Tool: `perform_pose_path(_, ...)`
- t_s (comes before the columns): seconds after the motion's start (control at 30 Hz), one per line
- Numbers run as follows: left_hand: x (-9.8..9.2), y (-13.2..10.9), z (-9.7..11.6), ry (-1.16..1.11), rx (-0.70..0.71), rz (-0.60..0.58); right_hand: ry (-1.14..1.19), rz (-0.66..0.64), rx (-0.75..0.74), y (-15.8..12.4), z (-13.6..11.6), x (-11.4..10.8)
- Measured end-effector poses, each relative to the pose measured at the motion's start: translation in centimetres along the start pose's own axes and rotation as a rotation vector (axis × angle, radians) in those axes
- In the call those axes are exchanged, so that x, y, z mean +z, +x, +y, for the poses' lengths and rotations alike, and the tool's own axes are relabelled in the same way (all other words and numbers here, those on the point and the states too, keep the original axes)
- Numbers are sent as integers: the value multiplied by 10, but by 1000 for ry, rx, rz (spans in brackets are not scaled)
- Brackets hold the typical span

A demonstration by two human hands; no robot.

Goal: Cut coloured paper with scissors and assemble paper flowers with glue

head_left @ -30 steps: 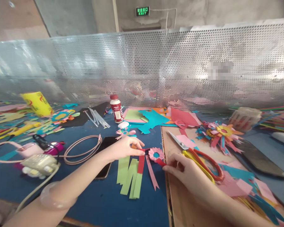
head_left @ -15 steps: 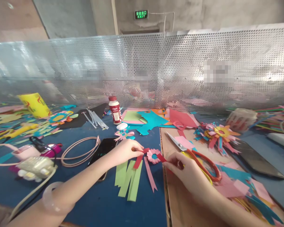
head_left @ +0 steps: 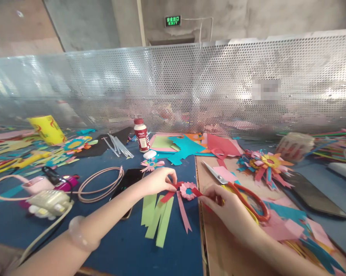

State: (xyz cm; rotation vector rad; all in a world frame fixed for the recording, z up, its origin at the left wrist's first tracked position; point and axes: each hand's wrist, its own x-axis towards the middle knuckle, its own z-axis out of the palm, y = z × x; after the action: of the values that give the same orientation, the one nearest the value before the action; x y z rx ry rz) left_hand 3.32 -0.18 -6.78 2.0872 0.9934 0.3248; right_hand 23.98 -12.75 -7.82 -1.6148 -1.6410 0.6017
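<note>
A small pleated pink paper rosette (head_left: pixel 184 195) with a blue centre lies near the seam of the table, red strips at both its sides. My left hand (head_left: pixel 163 181) pinches the red paper strip (head_left: pixel 168 197) left of the rosette. On the other side, my right hand (head_left: pixel 220 199) has thumb and finger closed on a red paper strip (head_left: pixel 196 192). Below the rosette hangs a notched pink strip (head_left: pixel 184 214). Several light green paper strips (head_left: pixel 165 226) lie under and in front of my left hand.
Scissors (head_left: pixel 252 201) with orange handles lie just beyond my right hand. A phone (head_left: pixel 127 184) lies behind my left forearm, a cable (head_left: pixel 83 197) farther left. A bottle (head_left: pixel 142 136), paper sheets (head_left: pixel 187 147) and a paper flower (head_left: pixel 266 163) stand or lie toward the perforated metal screen (head_left: pixel 173 84).
My left hand has shifted slightly right, and its red strip now slants more to the left. My right hand stays nearly in place. The view has shifted a little.
</note>
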Motion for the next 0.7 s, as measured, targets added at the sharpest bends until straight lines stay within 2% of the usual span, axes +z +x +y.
perform_pose_path(0.23, -5, 0, 6, 36, -9, 33, 38, 2, 31, 6, 5, -1)
perform_pose_path(0.47, -8, 8, 6, 28, -41, -63, 228, -47, 39, 22, 5, 3)
perform_pose_path(0.57, -11, 11, 9, 22, -47, -104, 272, -21, 36, 28, 3, 7)
perform_pose_path(0.7, -19, 12, 9, -12, -3, -43, 376, 12, 109, 36, -5, 9)
